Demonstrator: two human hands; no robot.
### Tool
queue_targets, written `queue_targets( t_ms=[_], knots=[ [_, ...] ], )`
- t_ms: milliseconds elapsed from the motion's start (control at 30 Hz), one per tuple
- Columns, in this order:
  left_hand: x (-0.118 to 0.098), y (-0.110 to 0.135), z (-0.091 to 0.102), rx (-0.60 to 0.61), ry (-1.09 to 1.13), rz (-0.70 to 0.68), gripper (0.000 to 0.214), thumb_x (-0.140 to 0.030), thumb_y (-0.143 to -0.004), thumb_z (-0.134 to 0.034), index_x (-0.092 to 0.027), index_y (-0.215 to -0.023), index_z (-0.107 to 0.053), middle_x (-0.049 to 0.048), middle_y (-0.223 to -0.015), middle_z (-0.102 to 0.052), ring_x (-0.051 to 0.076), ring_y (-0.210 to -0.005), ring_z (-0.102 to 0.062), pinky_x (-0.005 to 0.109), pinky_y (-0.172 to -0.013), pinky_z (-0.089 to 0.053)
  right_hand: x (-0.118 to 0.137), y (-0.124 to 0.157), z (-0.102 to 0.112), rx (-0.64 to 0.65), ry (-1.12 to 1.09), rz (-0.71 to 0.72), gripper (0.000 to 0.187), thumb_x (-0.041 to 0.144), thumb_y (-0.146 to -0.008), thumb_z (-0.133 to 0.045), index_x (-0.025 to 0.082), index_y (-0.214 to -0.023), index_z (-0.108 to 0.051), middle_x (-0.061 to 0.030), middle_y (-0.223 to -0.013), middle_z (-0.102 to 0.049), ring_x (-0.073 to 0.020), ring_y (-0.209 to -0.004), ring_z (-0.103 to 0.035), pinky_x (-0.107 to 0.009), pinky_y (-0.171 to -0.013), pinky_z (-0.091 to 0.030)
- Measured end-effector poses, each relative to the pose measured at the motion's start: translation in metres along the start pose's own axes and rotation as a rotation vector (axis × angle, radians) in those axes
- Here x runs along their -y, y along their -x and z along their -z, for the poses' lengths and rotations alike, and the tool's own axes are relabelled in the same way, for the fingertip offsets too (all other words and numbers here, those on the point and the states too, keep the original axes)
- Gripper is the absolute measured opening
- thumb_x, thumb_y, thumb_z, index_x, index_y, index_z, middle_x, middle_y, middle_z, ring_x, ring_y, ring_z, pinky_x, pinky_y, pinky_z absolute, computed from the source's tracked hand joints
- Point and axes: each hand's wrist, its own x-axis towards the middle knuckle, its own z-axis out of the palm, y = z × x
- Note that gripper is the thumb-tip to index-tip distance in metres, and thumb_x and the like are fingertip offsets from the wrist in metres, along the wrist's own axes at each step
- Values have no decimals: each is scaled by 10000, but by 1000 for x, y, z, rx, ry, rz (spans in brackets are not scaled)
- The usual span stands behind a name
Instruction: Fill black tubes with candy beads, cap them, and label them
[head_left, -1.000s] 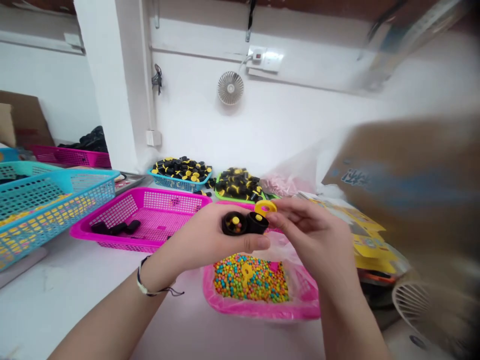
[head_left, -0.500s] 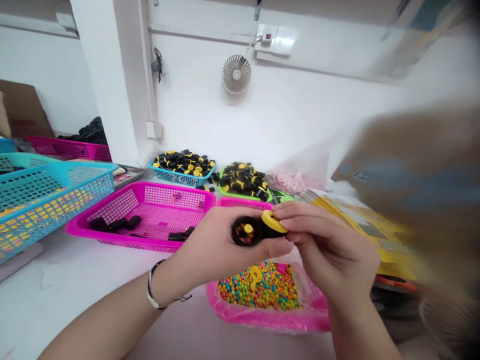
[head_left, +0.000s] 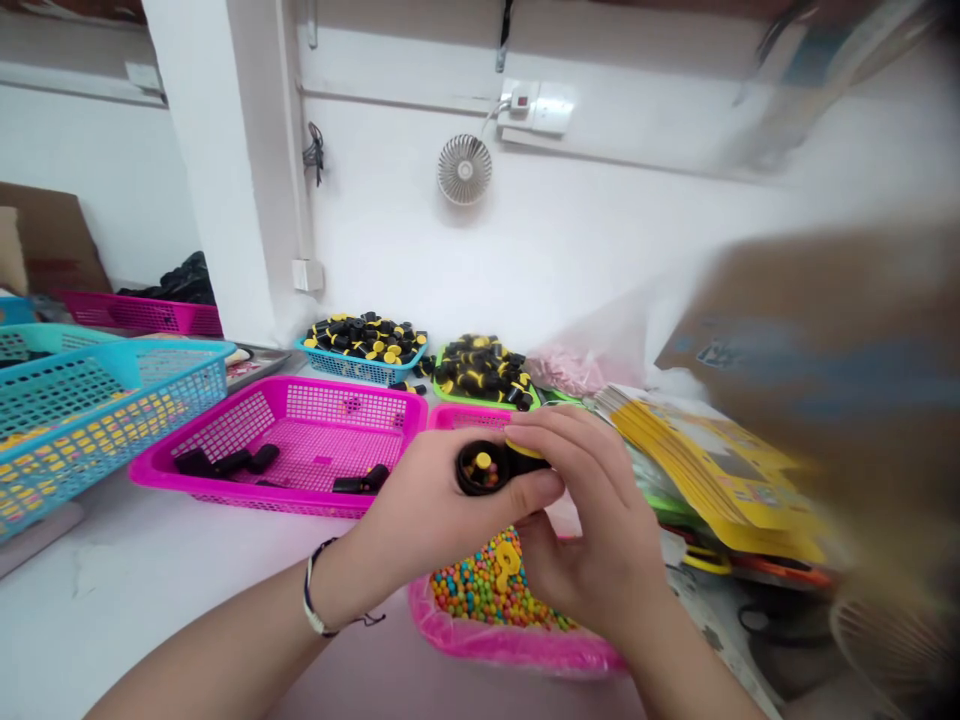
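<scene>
— While the left hand [head_left: 431,505] sits low at centre, how do its digits stand?
— Closed narrow: the thumb [head_left: 541,490] and curled fingers hold a black plastic cylinder [head_left: 478,468], open end up, coloured candy beads [head_left: 480,468] inside
— And the right hand [head_left: 589,530]?
— Its fingers [head_left: 562,425] close over a second black cylinder [head_left: 527,460], lying end to end against the first, and partly cover a yellow cap [head_left: 519,450] on it
— Below the hands?
— A pink tray [head_left: 517,650] lined with clear plastic, heaped with loose candy beads [head_left: 480,590], a yellow piece [head_left: 508,560] on top
— Farther out?
— Left of the hands, a magenta mesh basket [head_left: 337,387] holds a few black tubes [head_left: 225,462]. Upper centre, a blue mesh basket [head_left: 352,372] and a green tray [head_left: 480,400] are piled with black-and-yellow cylinders [head_left: 367,340]. At the left edge sits a teal mesh basket [head_left: 150,352]; right of the hands, a stack of yellow printed cards [head_left: 712,470]
</scene>
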Motion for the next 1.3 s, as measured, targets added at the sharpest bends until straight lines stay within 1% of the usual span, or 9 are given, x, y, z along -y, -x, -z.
queue_targets(
  t_ms=[200,267,433,567,700,833,900,1067,1300],
  knots=[
    [2,-1,-6,-3,71,-68,214,-379,-836,-682,-182,-757,-656,-50,-649,-588,86,-579,-485,178,-497,-376,-6,2,1,-37,45,95,533,-23,-734,-488,157,-1230,-564,-105,-1136,-657,-239,-1106,-600,-420,-965,-487],
    [3,-1,-4,-15,104,-58,237,-414,-851,-668,-185,-792,-678,-40,-682,-623,98,-615,-529,185,-532,-419,-8,2,0,-39,19,42,558,1,-754,-537,182,-1282,-518,-110,-1196,-630,-262,-1164,-570,-454,-1000,-465],
    [2,3,5,-45,131,-49,299,-495,-845,-671,-203,-889,-718,-16,-814,-708,137,-738,-623,209,-631,-486,-10,8,-4,-300,-42,-183,633,88,-711,-744,224,-1287,-519,-106,-1193,-570,-285,-1147,-550,-494,-1016,-451],
    [-5,7,8,27,109,-20,306,-483,-834,-680,-179,-801,-672,-32,-694,-632,114,-645,-564,191,-553,-429,-7,10,0,-158,-154,-140,694,22,-774,-666,235,-1408,-480,-106,-1311,-566,-277,-1224,-532,-478,-1048,-451],
    [-10,11,4,46,79,-21,283,-442,-821,-685,-176,-742,-629,-51,-625,-540,85,-569,-461,185,-500,-354,-1,4,8,6,-194,-60,583,1,-788,-612,219,-1325,-545,-92,-1224,-635,-268,-1201,-563,-463,-1054,-457],
    [-4,9,-3,7,16,-63,299,-493,-841,-638,-198,-814,-674,-37,-659,-589,109,-602,-507,216,-535,-375,-5,2,7,-37,162,-3,429,90,-781,-558,210,-1192,-584,-155,-1361,-542,-407,-1318,-437,-652,-1086,-326],
    [1,6,-6,-19,-15,-60,310,-513,-843,-628,-208,-844,-684,-34,-671,-603,115,-603,-519,227,-536,-377,-10,4,2,-67,240,15,421,123,-769,-546,231,-1174,-586,-153,-1325,-553,-440,-1279,-460,-702,-1055,-318],
    [8,3,-7,-41,26,-51,322,-519,-822,-658,-197,-810,-667,-37,-649,-561,106,-589,-473,221,-521,-354,-17,6,-7,-122,194,23,360,109,-759,-569,223,-1099,-602,-118,-979,-643,-396,-1108,-554,-615,-944,-415],
    [1,5,-4,-9,137,-34,271,-455,-832,-688,-185,-831,-667,-26,-696,-598,120,-650,-519,218,-573,-391,-8,0,1,-97,145,-49,389,136,-811,-591,171,-1197,-564,-114,-1037,-649,-314,-1034,-560,-491,-890,-428]
  ],
)
